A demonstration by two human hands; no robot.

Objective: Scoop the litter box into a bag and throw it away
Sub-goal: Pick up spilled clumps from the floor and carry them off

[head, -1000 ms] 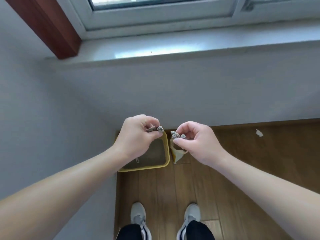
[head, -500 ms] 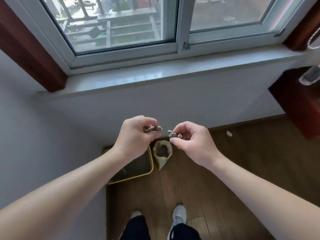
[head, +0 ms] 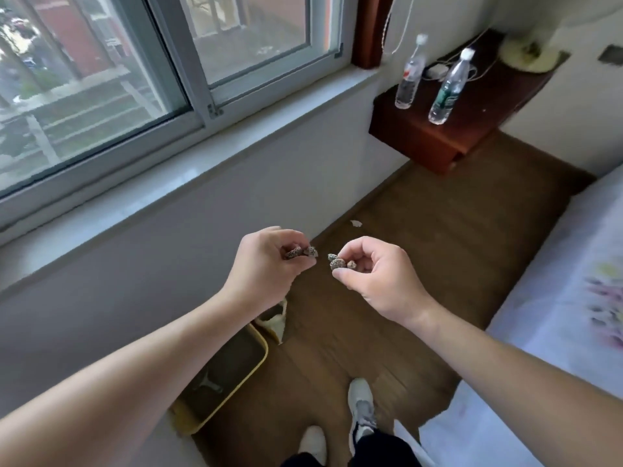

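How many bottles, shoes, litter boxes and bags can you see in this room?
Bottles: 2
Shoes: 2
Litter box: 1
Bag: 1
Total: 6

Below my left hand [head: 266, 264], my forearm hides much of the litter box [head: 261, 345] and most of the bag [head: 277, 326]. The grey thing [head: 207, 382] inside the box is too blurred to name. That hand's curled fingers [head: 290, 237] half cover the clumps [head: 296, 252].

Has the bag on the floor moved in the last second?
No. The bag still sits by the corner of the litter box; only the camera turned.
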